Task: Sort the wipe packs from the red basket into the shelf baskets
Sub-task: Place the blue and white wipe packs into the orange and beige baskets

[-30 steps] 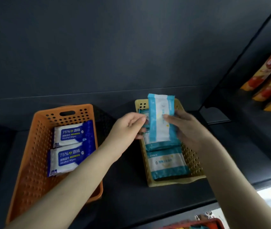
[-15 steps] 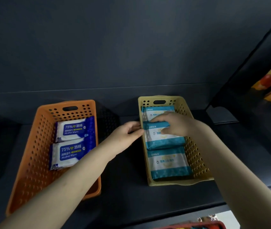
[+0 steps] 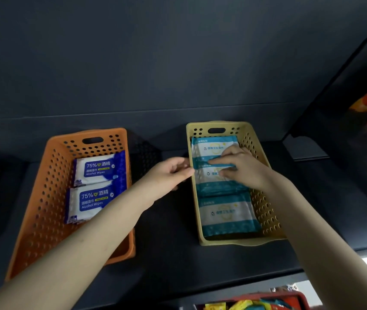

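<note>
Three teal packs [image 3: 225, 215] lie in a row in the yellow basket [image 3: 262, 198], on the right of the shelf [image 3: 167, 242]. The right hand [image 3: 238, 168] rests straight-fingered across the far two, gripping nothing, probably pressing them flat. The left hand [image 3: 169, 175], loosely curled and empty, touches the basket's left rim, likely to steady it. Blue packs [image 3: 95, 168] sit apart in the orange basket [image 3: 44, 198] on the left, sorted by kind. The red basket [image 3: 294, 295] waits at the near edge with more inside.

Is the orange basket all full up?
No, only partly full. The orange basket holds just two alcohol wipe packs, lying flat in its far half; its near half is bare.
</note>
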`<state>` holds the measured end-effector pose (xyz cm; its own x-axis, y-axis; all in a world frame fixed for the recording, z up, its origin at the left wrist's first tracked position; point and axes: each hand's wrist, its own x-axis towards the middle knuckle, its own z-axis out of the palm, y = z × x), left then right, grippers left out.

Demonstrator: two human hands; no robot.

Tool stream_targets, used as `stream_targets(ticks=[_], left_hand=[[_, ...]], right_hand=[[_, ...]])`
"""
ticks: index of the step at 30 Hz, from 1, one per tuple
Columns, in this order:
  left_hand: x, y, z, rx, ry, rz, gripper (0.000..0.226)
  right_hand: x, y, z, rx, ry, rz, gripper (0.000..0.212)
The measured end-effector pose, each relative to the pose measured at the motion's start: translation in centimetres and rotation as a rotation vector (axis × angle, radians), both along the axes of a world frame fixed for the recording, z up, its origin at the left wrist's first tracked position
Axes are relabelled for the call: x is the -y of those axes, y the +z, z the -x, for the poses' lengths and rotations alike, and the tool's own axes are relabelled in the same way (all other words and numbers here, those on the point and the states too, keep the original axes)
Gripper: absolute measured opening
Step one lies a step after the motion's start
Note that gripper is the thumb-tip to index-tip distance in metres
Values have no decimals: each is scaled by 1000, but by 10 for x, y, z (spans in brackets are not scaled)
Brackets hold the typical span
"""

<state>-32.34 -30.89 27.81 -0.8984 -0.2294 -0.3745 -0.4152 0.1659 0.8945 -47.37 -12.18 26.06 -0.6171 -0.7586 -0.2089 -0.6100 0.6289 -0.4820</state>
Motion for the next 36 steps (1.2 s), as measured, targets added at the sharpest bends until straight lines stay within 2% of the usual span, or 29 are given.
stream_targets(ticks=[4,6,9,14,18,21,28,32,36], left_hand=[[0,2,-5,-22,14,45,30],[3,3,-12,-71,45,140,36],[6,14,-36,-177,31,261,34],[2,37,-121,-391,-70,304,31],[-4,27,-212,-458,-167,174,29],[-3,-4,-283,-384,-229,111,27],[-13,-122,-415,-30,-311,65,20],[-29,-179,-454,139,-343,45,16],[-62,-203,-457,218,-331,36,14]], right_hand=[[-5,21,-13,31,-104,35,41],[-10,38,-31,-4,-182,85,43],[-20,62,-73,-81,-303,206,41],[-33,73,-186,-139,-511,454,30],[-40,57,-303,-126,-619,485,28],[-44,24,-383,-48,-697,441,28],[-67,-74,-528,175,-789,149,31],[-96,-113,-570,330,-847,51,32],[-138,-139,-580,383,-912,29,27]])
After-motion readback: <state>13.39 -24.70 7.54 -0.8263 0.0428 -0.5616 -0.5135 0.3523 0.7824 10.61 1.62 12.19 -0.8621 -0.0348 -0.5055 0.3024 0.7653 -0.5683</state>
